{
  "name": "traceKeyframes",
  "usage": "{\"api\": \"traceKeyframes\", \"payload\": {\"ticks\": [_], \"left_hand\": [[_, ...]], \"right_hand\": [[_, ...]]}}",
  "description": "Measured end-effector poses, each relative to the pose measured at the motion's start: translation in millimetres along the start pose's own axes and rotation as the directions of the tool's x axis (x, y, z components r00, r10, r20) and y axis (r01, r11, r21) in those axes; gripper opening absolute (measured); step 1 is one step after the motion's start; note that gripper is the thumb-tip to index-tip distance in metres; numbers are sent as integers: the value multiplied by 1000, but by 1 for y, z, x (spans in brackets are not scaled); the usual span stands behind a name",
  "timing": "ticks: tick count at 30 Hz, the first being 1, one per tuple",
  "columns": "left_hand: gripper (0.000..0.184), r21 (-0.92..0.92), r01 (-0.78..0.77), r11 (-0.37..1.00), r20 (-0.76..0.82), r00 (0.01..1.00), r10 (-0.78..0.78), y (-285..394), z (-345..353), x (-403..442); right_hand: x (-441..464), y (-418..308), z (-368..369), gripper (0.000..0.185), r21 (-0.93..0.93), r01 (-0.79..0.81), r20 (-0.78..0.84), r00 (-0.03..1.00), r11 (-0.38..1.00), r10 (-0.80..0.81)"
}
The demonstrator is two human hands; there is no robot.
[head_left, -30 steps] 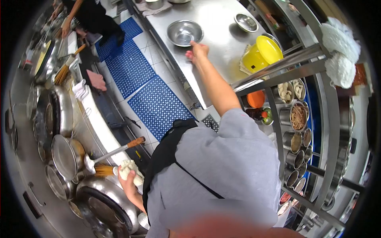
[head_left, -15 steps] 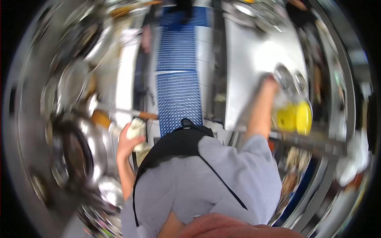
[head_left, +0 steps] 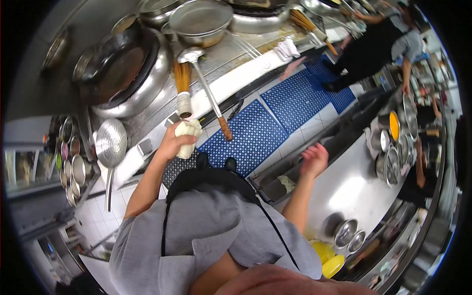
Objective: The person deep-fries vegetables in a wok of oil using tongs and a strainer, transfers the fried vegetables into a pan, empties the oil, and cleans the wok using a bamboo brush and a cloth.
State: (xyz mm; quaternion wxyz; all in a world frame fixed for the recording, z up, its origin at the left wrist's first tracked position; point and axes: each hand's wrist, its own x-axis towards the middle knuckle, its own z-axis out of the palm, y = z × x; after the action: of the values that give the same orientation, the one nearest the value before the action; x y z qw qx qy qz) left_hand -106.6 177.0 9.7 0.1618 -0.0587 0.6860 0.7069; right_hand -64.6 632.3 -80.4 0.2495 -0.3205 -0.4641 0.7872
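Observation:
My left hand (head_left: 171, 143) is wrapped round a folded white cloth (head_left: 188, 137) at the front edge of the stove. Just beyond the cloth lies a bamboo brush (head_left: 183, 93), and beside that a ladle (head_left: 202, 81) whose wooden-tipped handle sticks out over the edge. A perforated skimmer (head_left: 110, 142) rests to the left of this hand. My right hand (head_left: 314, 160) is raised near the edge of the steel counter (head_left: 339, 187), slightly blurred, its fingers loosely bent and apart with nothing seen in them.
A large wok (head_left: 128, 73) and a pot (head_left: 201, 24) stand on the stove. Blue mats (head_left: 246, 132) cover the aisle floor, where a co-worker (head_left: 376, 44) stands farther along. Metal bowls (head_left: 345, 232) and yellow containers (head_left: 333, 265) sit on the counter at right.
My view has turned towards the stove. My right hand has come away from the metal bowls on the counter, back towards the aisle. The cloth stays in my left hand.

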Motion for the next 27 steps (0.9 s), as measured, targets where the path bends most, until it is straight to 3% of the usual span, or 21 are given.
{"api": "traceKeyframes", "payload": {"ticks": [1,2,3,4,5,6,8,9,12,13,14,16,17,18,20,23,24,25,26,27], "left_hand": [[33,15,-38,999,-25,999,39,-2,-3,-6],[33,3,-41,999,-70,997,41,-1,-7,-13],[33,-9,-44,999,-116,992,43,0,-9,-22],[33,-22,-48,999,-163,986,44,-1,-14,-30],[34,-26,-53,998,-179,983,48,-5,-23,-36],[34,-31,-69,997,-234,970,59,-9,-31,-44],[35,-36,-104,994,-334,939,86,-15,-46,-57],[37,-73,-101,992,-367,928,67,-13,-53,-66],[39,-111,-148,983,-539,840,65,-17,-77,-92],[41,-108,-112,988,-564,825,32,-23,-92,-101],[42,-107,-140,984,-608,792,46,-26,-105,-107],[42,-118,-171,978,-671,740,48,-37,-124,-124],[42,-143,-151,978,-677,736,14,-41,-136,-131],[40,-161,-146,976,-677,736,-1,-45,-147,-138],[39,-174,-186,967,-690,723,15,-55,-169,-147],[43,15,43,999,-751,660,-17,-70,-207,-165],[45,287,161,944,-751,649,118,-73,-218,-171],[47,524,280,804,-723,646,246,-78,-227,-181],[50,704,392,592,-667,653,359,-83,-236,-194],[54,670,547,502,-722,639,267,-81,-235,-205]], "right_hand": [[-8,28,33,30,-186,-42,144,987,982,69],[-13,56,59,37,-374,-144,317,909,916,272],[-12,97,76,50,-550,-150,425,797,822,429],[-30,121,103,50,-676,56,516,748,735,418],[-43,148,122,49,-594,462,710,686,659,159],[-56,167,137,53,-408,787,868,492,463,-70],[-89,154,172,62,-496,681,846,520,538,122],[-97,142,187,68,-595,572,795,523,565,307],[-89,160,193,63,-609,718,792,535,336,293],[-92,154,193,55,-464,878,882,446,116,153],[-94,151,196,44,-346,938,938,346,6,-16],[-110,142,227,34,-325,933,942,333,157,-27],[-124,139,249,28,-370,886,925,379,280,21],[-128,152,268,33,-398,863,917,389,312,91],[-138,178,314,41,-475,841,879,437,258,192],[-144,212,349,71,-591,797,782,526,128,333],[-147,217,358,81,-609,787,756,538,98,374],[-152,213,362,90,-626,773,746,554,105,370],[-155,207,364,79,-672,733,707,591,108,388],[-164,198,363,72,-697,706,699,631,124,337]]}}
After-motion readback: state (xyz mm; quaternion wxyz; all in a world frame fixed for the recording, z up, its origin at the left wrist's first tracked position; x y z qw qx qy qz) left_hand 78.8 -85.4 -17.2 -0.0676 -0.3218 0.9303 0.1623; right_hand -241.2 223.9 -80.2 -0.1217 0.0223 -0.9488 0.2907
